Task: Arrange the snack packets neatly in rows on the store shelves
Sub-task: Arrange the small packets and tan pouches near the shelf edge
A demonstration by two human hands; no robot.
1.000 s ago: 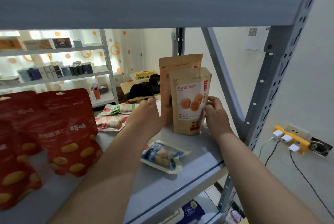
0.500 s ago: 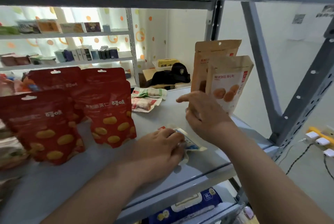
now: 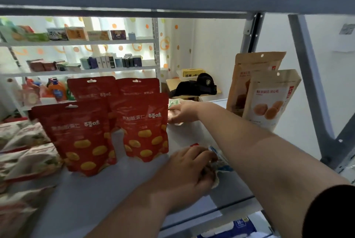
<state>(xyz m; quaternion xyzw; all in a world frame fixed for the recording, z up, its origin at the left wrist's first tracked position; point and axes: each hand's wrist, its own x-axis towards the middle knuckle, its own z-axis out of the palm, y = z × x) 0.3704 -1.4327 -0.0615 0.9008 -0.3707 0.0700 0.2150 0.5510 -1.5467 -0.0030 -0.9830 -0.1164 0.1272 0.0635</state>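
Left hand (image 3: 189,168) clenched on small blue-and-white packet (image 3: 221,164) near front edge of grey shelf (image 3: 96,195). Right hand (image 3: 182,112) stretched to back, fingers spread flat on pale packets (image 3: 173,103), grasp unclear. Red pouches (image 3: 142,126) upright left; tan pouches (image 3: 269,101) upright right.

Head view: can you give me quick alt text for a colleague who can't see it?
Left hand grips a blue-white packet at the shelf front, while the right hand reaches back onto flat packets. Red pouches stand to the left, tan pouches to the right.
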